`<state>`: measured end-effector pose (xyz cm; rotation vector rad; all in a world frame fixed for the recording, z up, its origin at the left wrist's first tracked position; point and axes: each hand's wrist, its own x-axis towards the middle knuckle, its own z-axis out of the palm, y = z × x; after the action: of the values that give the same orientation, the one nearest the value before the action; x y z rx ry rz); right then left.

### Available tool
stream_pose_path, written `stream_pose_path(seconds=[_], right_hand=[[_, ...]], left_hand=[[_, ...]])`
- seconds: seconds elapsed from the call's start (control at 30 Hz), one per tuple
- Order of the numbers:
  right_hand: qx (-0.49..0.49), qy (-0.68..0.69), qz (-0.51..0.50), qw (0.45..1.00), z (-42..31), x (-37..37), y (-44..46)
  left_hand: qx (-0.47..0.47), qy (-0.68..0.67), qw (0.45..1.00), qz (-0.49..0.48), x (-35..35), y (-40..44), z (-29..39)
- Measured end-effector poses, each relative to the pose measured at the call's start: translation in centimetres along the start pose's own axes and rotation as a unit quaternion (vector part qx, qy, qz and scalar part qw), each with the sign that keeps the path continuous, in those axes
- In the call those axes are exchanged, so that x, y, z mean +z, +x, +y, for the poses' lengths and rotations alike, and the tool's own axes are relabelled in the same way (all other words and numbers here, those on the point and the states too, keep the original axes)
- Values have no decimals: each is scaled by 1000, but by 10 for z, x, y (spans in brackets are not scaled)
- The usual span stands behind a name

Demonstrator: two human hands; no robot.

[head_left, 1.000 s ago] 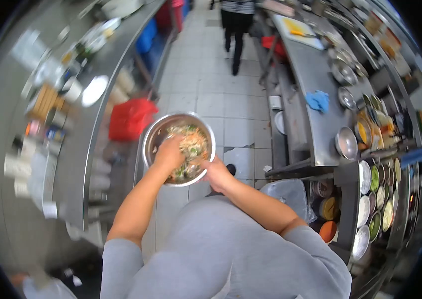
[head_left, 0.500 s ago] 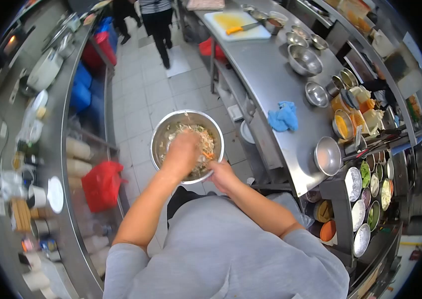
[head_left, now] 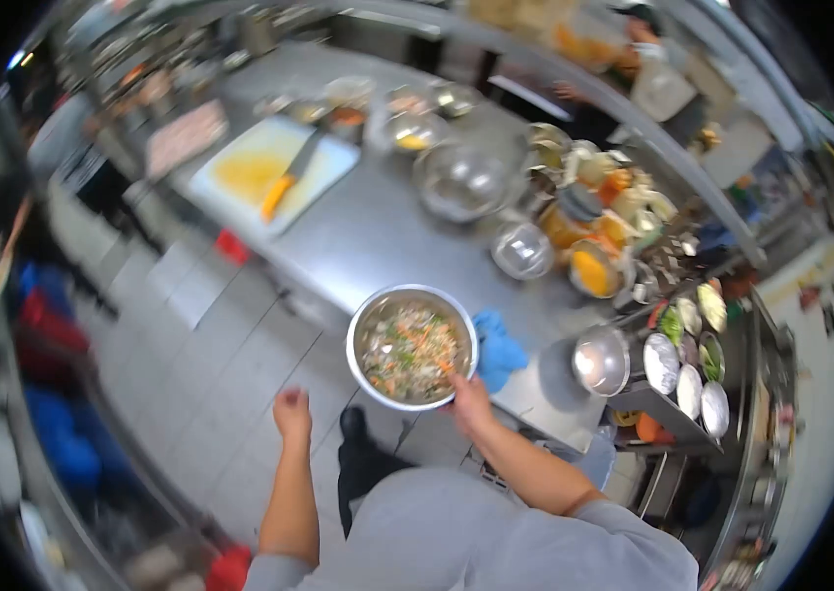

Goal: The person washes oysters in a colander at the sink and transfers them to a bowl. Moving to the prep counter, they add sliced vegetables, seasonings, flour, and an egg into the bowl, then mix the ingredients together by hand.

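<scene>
A round metal bowl [head_left: 351, 357] holds a mix of shredded food [head_left: 407, 345] with white, orange and green bits. My right hand [head_left: 470, 402] grips its rim at the lower right and holds it up in front of my body, beside the worktable's edge. My left hand [head_left: 292, 412] hangs to the left of the bowl, apart from it, over the floor. Its fingers are curled in, and no object shows in them. A blue cloth [head_left: 498, 353] lies on the table just right of the bowl.
The metal worktable [head_left: 338, 271] bears a white cutting board [head_left: 323, 187] with a yellow-handled knife [head_left: 279, 197], several metal bowls and a food container [head_left: 594, 271]. Food pans [head_left: 661, 362] stand at the right. Other people [head_left: 72, 148] are at the upper left and upper right.
My left hand has come out of the bowl and moved left. The view has turned to the right, and the bowl in my right hand is now beside the worktable.
</scene>
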<state>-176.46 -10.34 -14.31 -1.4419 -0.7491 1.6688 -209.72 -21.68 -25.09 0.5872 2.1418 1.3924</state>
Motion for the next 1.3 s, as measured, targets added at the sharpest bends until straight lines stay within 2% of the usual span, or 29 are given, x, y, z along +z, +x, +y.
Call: stream_pose_path(seconds=[0.03,0.07,0.13,0.17,0.2,0.23,0.27,0.3,0.33,0.37,0.43,0.5,0.67,0.9,0.97,1.07,1.17,1.2,1.23,1.27,1.3], right_hand=[[-35,-43,9,998,0,0,21],[-65,-88,23,994,-6,1,40],[-40,-128,41,990,-56,30,28],[-54,-121,73,988,-69,28,30],[-184,-279,86,939,-77,21,28],[-297,-432,95,846,-81,18,28],[-295,-434,120,843,-86,12,27],[-337,-516,131,776,-91,3,25],[-368,-595,139,701,-91,-5,22],[-359,-600,162,696,-86,-13,21],[-328,-685,157,631,-66,-26,17],[-325,-689,160,628,-61,-32,19],[-310,-688,140,641,-62,-42,20],[-326,-670,136,653,-62,-42,19],[-328,-670,127,654,-62,-45,20],[-338,-664,127,655,-52,-52,27],[-335,-661,121,660,-64,-43,28],[-357,-627,120,682,-66,-42,32],[-358,-641,133,665,-57,-44,35],[-364,-649,140,653,-52,-45,36],[-362,-648,141,655,-49,-44,36]], left_hand=[[22,8,998,-50,23,19,-18],[5,-63,992,-113,53,31,-20],[56,99,957,-266,97,47,17],[72,91,948,-296,125,57,31],[163,173,915,-326,150,59,44],[256,248,868,-346,173,66,51],[268,240,859,-364,195,74,48],[459,245,796,-309,222,85,42],[629,233,703,-236,254,91,36],[671,219,670,-232,271,94,32],[588,265,683,-342,300,97,30],[520,307,692,-397,322,98,27],[434,360,699,-440,353,99,13],[341,362,731,-466,364,103,10],[307,341,755,-468,355,104,6],[240,255,820,-453,325,106,-11],[171,24,908,-382,286,109,-65],[107,-52,930,-349,264,108,-80],[-193,-42,875,-443,215,116,-22],[-279,-71,914,-284,189,99,25],[-247,-39,922,-297,161,111,18]])
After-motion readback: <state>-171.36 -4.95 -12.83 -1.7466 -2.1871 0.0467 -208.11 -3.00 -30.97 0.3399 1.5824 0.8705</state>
